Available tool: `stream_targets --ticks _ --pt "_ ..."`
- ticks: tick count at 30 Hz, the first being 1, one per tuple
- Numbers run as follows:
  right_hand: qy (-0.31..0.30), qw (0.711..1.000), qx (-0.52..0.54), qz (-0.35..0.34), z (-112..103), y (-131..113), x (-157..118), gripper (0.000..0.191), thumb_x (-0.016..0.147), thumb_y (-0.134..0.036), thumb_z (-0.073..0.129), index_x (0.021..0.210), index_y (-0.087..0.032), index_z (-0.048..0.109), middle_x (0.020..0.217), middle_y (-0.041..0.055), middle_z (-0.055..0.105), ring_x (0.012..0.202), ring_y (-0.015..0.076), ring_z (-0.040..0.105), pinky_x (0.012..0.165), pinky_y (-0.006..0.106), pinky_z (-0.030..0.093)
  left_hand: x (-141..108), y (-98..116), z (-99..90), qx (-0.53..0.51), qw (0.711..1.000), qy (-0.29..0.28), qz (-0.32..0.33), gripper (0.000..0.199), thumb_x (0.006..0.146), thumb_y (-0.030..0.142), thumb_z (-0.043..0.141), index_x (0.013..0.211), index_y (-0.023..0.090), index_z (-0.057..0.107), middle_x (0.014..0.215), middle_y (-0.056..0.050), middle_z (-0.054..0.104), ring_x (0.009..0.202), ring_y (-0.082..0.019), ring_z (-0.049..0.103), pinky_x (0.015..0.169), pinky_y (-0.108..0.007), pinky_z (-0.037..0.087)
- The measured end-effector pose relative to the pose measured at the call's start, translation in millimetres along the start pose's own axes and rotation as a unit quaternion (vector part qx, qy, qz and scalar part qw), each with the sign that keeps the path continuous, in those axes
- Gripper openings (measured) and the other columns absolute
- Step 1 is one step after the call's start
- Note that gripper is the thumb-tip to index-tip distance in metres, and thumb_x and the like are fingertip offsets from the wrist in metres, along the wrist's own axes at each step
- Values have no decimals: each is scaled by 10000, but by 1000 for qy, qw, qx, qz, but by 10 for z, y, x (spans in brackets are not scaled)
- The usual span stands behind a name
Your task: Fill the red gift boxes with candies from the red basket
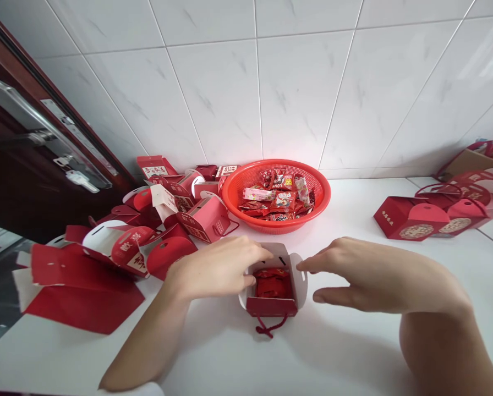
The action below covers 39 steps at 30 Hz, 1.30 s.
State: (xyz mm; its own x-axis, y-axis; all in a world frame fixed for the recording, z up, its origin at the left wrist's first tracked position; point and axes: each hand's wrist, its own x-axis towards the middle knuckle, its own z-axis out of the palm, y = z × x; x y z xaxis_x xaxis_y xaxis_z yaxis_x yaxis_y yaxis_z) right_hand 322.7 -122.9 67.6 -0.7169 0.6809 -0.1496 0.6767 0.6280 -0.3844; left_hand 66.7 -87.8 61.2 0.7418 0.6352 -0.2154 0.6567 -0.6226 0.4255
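A small red candy box [272,307] stands in front of me with its top open and its pale inside showing. Red-wrapped sweets [273,283] lie in it, and a dark red cord [267,330] hangs from its near side. My left hand [219,267] reaches over the box's left flap, index finger and thumb apart at the rim; its other fingers are hidden. At the right flap [300,280], the index fingertip of my right hand [366,275] touches the edge. The right thumb is spread away below, with nothing held.
A red plastic basket [277,224] of wrapped sweets stands behind the box. Several open red boxes [155,247] crowd the left, near a dark door [36,165] with keys. Closed boxes [411,220] stand at the right. A tiled wall [300,99] backs the white tabletop [312,363].
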Motion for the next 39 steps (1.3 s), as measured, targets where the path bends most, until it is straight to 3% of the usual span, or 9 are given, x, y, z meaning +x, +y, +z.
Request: stream_targets --ticks 4,7,16,23,27,32,36,39 --pt "-7 999 9 52 -78 69 14 251 969 -340 550 1093 -272 758 906 41 772 846 258 704 704 338 488 -22 -113 -70 0 1000 16 -3 422 857 161 620 1245 295 715 1247 -20 736 1172 -273 653 954 -325 479" --pt "-20 995 -2 99 -104 132 45 304 980 -407 511 1079 -257 756 966 56 772 934 284 693 729 362 496 12 -166 -100 -5 1000 4 -22 455 884 213 636 1330 297 671 1334 -21 696 1254 -275 607 1019 -343 457" --pt "-17 992 22 125 -84 211 107 316 935 -391 564 1144 -244 751 1084 73 764 972 277 693 747 359 505 36 -146 -113 4 999 12 -43 384 831 194 665 1208 251 714 1185 -50 640 1097 -246 635 890 -318 480" --pt "-1 991 37 126 -82 153 109 385 916 -545 601 1143 -276 757 1126 67 756 1069 300 674 786 366 508 55 -115 -27 7 998 54 -23 485 793 122 600 1248 268 680 1344 -52 552 1162 -252 610 875 -306 499" --pt "0 988 22 150 -69 153 102 485 825 -627 697 1126 -250 739 1126 80 741 1047 307 670 755 350 501 91 -100 -28 2 1000 17 17 412 749 19 543 1069 218 709 1268 -48 636 1152 -238 623 904 -304 482" --pt "7 988 -16 155 -24 95 186 286 871 -459 699 1013 -213 668 991 64 721 820 232 655 635 303 424 140 -78 -20 -19 999 -13 24 132 880 144 547 918 191 665 997 -33 719 916 -206 660 743 -287 463" --pt "31 987 -58 144 60 30 295 89 893 -281 622 893 -209 569 879 34 679 748 199 608 615 294 367 151 -85 -12 -30 999 -6 13 235 994 297 447 912 186 638 888 -31 693 756 -188 626 641 -293 415" --pt "40 983 -100 148 135 -18 364 66 860 -182 568 888 -212 516 783 18 631 670 186 555 576 297 313 158 -95 -9 -59 998 8 16 206 983 335 479 975 197 632 972 -32 702 824 -197 642 683 -292 438"
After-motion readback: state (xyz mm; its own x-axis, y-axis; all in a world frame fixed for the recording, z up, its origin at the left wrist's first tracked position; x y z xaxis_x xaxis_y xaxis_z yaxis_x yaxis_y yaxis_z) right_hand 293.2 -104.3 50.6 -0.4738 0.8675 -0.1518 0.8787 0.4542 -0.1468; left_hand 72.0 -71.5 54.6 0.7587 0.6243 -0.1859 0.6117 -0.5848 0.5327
